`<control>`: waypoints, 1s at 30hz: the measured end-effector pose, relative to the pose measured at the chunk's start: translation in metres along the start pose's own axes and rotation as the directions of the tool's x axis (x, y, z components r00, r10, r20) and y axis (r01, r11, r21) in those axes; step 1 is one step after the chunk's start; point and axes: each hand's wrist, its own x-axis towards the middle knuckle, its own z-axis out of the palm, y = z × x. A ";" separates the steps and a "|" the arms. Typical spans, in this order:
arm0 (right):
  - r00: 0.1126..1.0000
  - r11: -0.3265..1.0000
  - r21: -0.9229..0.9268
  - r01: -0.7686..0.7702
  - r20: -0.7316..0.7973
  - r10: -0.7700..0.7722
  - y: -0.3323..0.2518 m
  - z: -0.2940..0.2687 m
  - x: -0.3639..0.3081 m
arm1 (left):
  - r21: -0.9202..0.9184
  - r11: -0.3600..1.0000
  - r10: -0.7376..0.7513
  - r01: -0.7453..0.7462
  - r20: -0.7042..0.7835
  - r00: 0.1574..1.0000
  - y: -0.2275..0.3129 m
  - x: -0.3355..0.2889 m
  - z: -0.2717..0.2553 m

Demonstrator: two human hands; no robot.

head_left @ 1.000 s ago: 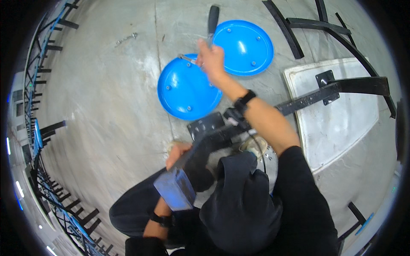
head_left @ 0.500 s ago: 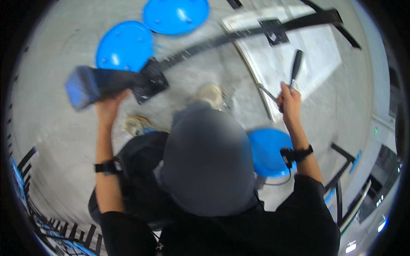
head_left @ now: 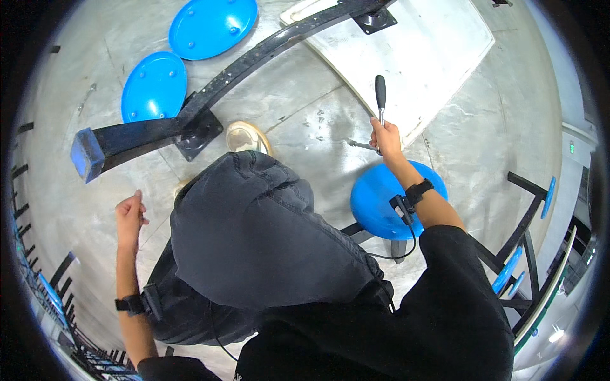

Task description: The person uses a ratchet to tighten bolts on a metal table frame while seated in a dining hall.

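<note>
My right hand (head_left: pixel 385 138) is closed round a ratchet wrench (head_left: pixel 380 95), whose black handle points away from me. A slim metal spanner (head_left: pixel 363 146) sticks out to the left from the same hand. My left hand (head_left: pixel 131 214) is off to the left above the floor, with nothing in it, its fingers loosely curled and the thumb apart. Beyond it lies a long black metal frame bar (head_left: pixel 254 57) with square mounting plates and a blue end cap (head_left: pixel 87 155). The left hand is apart from this bar.
Two blue round seats (head_left: pixel 213 28) (head_left: pixel 154 87) lie studs up behind the bar. A white tabletop (head_left: pixel 419 57) lies at the far right, partly under the bar. A blue stool seat (head_left: pixel 397 200) stands below my right forearm. Several small bolts (head_left: pixel 320 117) are scattered on the floor.
My left hand has let go of the black bar and drawn back toward me. The right hand still holds the ratchet and spanner. The view has shifted with my head.
</note>
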 end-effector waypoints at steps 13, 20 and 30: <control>0.970 0.931 -0.283 0.232 -0.008 -0.244 0.045 -0.003 0.015 | 0.436 0.894 0.060 -0.100 0.104 0.993 0.099 -0.032 -0.183; 0.952 0.835 -0.471 0.284 0.035 -0.304 0.047 -0.010 0.016 | 0.176 0.808 0.361 -0.562 0.605 0.709 0.153 -0.056 -0.037; 0.987 0.750 0.660 -0.050 0.145 -0.062 -0.134 -0.008 -0.001 | 0.419 0.408 0.313 -0.811 0.771 0.555 0.238 -0.097 0.013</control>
